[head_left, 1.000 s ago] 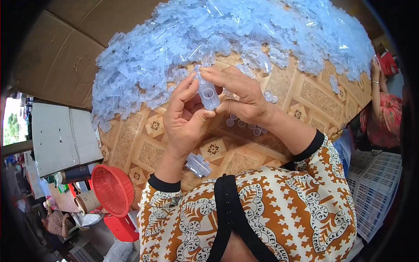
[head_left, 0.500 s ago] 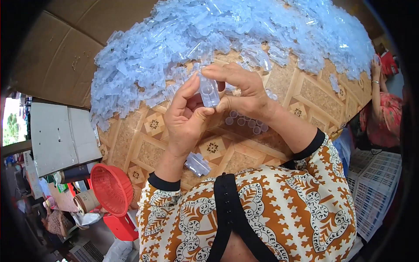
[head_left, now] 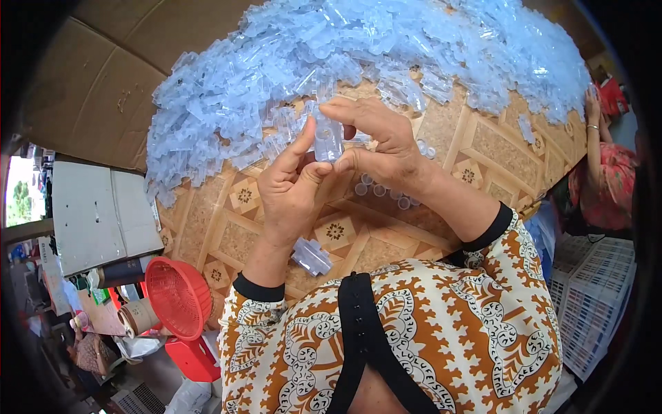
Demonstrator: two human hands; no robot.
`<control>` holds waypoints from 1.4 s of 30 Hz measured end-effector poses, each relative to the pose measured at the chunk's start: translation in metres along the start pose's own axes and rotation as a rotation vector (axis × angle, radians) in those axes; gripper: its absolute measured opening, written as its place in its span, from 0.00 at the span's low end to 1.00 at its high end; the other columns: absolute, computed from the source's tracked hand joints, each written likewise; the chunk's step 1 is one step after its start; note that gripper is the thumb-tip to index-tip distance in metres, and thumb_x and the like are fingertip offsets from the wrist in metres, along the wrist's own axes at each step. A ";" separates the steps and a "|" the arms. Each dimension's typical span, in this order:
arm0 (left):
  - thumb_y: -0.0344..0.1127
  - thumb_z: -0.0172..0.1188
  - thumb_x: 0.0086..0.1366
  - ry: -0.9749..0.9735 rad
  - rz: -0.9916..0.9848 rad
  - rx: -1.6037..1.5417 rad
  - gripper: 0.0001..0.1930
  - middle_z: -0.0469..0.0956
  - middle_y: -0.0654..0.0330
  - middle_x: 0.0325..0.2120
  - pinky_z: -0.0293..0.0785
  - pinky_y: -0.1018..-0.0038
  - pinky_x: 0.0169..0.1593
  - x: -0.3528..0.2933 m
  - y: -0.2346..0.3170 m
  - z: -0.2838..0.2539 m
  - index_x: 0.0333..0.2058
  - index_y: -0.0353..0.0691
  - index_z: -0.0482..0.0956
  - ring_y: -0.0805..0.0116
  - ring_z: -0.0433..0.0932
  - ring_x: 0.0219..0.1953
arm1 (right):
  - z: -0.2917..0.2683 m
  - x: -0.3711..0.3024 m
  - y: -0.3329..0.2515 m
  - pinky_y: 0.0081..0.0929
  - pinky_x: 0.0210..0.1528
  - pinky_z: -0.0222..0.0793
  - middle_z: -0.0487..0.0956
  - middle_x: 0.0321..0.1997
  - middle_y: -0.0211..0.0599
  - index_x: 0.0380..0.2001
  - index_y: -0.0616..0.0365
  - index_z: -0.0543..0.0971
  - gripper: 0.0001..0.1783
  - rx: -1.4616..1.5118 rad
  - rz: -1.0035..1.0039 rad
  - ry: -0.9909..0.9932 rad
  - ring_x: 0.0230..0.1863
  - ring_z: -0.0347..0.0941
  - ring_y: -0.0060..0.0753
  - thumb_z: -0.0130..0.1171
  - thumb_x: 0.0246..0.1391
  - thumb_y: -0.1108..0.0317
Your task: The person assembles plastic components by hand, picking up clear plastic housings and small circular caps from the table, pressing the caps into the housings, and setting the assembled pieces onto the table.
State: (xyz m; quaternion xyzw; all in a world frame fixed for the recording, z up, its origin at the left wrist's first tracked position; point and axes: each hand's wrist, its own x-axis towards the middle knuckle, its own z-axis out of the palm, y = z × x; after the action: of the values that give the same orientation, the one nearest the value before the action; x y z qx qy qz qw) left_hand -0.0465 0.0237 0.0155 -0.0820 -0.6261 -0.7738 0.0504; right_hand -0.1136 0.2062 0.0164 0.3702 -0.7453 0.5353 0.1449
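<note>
Both my hands hold one small clear plastic piece (head_left: 327,140) upright above the patterned table (head_left: 234,228). My left hand (head_left: 289,190) pinches its left side with thumb and forefinger. My right hand (head_left: 376,141) grips its top and right side. A large heap of the same clear bluish plastic pieces (head_left: 358,48) covers the far half of the table, just beyond my fingers. Several small clear caps (head_left: 386,193) lie on the table under my right hand. Another clear plastic piece (head_left: 311,256) lies by my left wrist.
A red mesh basket (head_left: 178,297) sits below the table's left edge, over a red box (head_left: 195,359). Cardboard (head_left: 89,96) lies at the far left. Another person's arm and red patterned sleeve (head_left: 607,172) show at the right, above white crates (head_left: 593,303).
Both hands have lifted the clear piece slightly up and away, toward the heap, and turned it more upright. The rest stays where it was.
</note>
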 end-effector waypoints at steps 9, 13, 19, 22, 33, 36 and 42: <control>0.20 0.66 0.62 0.056 0.070 -0.005 0.27 0.74 0.53 0.58 0.77 0.78 0.51 -0.021 0.005 0.000 0.61 0.35 0.73 0.78 0.76 0.49 | 0.003 -0.016 -0.032 0.23 0.43 0.71 0.81 0.42 0.31 0.62 0.59 0.75 0.39 0.341 0.287 -0.044 0.37 0.71 0.22 0.73 0.47 0.55; 0.20 0.68 0.59 0.027 0.059 0.012 0.27 0.69 0.49 0.63 0.77 0.75 0.54 -0.041 0.015 -0.002 0.58 0.33 0.75 0.72 0.76 0.54 | 0.005 -0.031 -0.049 0.22 0.45 0.69 0.79 0.42 0.31 0.62 0.60 0.75 0.37 0.386 0.284 -0.069 0.38 0.69 0.21 0.70 0.52 0.53; 0.19 0.68 0.59 0.092 0.048 -0.128 0.24 0.65 0.45 0.65 0.77 0.70 0.57 -0.076 0.014 0.015 0.56 0.31 0.76 0.64 0.77 0.56 | 0.017 -0.062 -0.053 0.21 0.42 0.69 0.76 0.33 0.30 0.61 0.62 0.75 0.33 0.496 0.270 -0.012 0.36 0.70 0.22 0.69 0.51 0.64; 0.18 0.66 0.60 0.086 -0.005 -0.179 0.23 0.65 0.44 0.65 0.77 0.67 0.59 -0.095 0.005 0.018 0.55 0.30 0.76 0.62 0.77 0.57 | 0.020 -0.082 -0.057 0.19 0.39 0.70 0.77 0.31 0.29 0.60 0.63 0.75 0.33 0.701 0.434 -0.045 0.33 0.70 0.19 0.70 0.50 0.66; 0.26 0.63 0.66 0.112 0.086 0.026 0.21 0.74 0.49 0.58 0.77 0.70 0.56 -0.116 -0.003 0.035 0.58 0.33 0.75 0.67 0.77 0.54 | 0.012 -0.095 -0.067 0.16 0.33 0.68 0.76 0.30 0.27 0.53 0.62 0.80 0.31 0.492 0.289 0.066 0.31 0.69 0.13 0.76 0.43 0.68; 0.31 0.63 0.68 0.131 0.102 0.133 0.22 0.76 0.51 0.56 0.76 0.73 0.55 -0.117 -0.011 0.036 0.60 0.33 0.74 0.69 0.78 0.52 | 0.008 -0.097 -0.060 0.16 0.30 0.66 0.75 0.29 0.24 0.49 0.62 0.82 0.28 0.415 0.329 0.049 0.29 0.67 0.11 0.77 0.43 0.67; 0.40 0.65 0.68 0.013 0.014 0.027 0.34 0.76 0.52 0.52 0.74 0.74 0.56 -0.120 -0.016 0.045 0.65 0.31 0.61 0.69 0.77 0.51 | 0.015 -0.099 -0.061 0.33 0.34 0.72 0.77 0.32 0.42 0.42 0.63 0.78 0.28 -0.051 0.079 0.171 0.31 0.75 0.39 0.75 0.37 0.60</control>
State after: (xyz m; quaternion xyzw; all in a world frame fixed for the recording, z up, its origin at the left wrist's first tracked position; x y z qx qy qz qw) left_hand 0.0714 0.0685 -0.0137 -0.0809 -0.6355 -0.7655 0.0610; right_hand -0.0005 0.2228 -0.0077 0.2898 -0.7575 0.5512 0.1961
